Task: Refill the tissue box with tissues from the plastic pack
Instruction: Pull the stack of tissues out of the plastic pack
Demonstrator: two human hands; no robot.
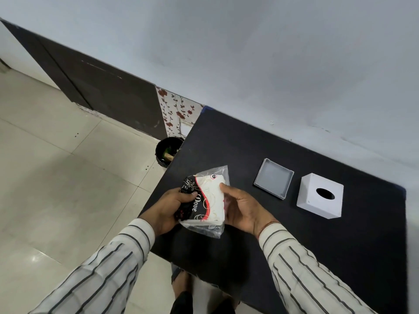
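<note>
1. Holding the plastic pack [207, 201] above the near left part of the black table [249, 257], both hands are on it: the left hand [169, 208] is curled tightly around the dark left end, thumb on top, and the right hand [243, 210] cups the right side with its fingers partly bent and the thumb pressed on the white face of the wrapper.
2. Judging from this, the task is at an early stage. The tissue box [320, 196] is already taken apart: its white cover sits on the far right of the table with the oval slot facing up, and the grey base tray [274, 179] lies just left of it, apart from it and empty as far as can be seen.
3. No tissues are out of the pack yet. Still to do: open the wrapper, pull the stack out, set it in the tray or cover, and close the box.
4. Whether the pack is already torn open cannot be told; the clear ends look crumpled, but no opening shows.
5. The inside of the cover is hidden, so whether old tissues remain there is unknown.
6. The fingers of both hands behind the pack are out of sight.
7. A dark bin [169, 150] beyond the table's left edge is half hidden; its contents are unclear.
</note>
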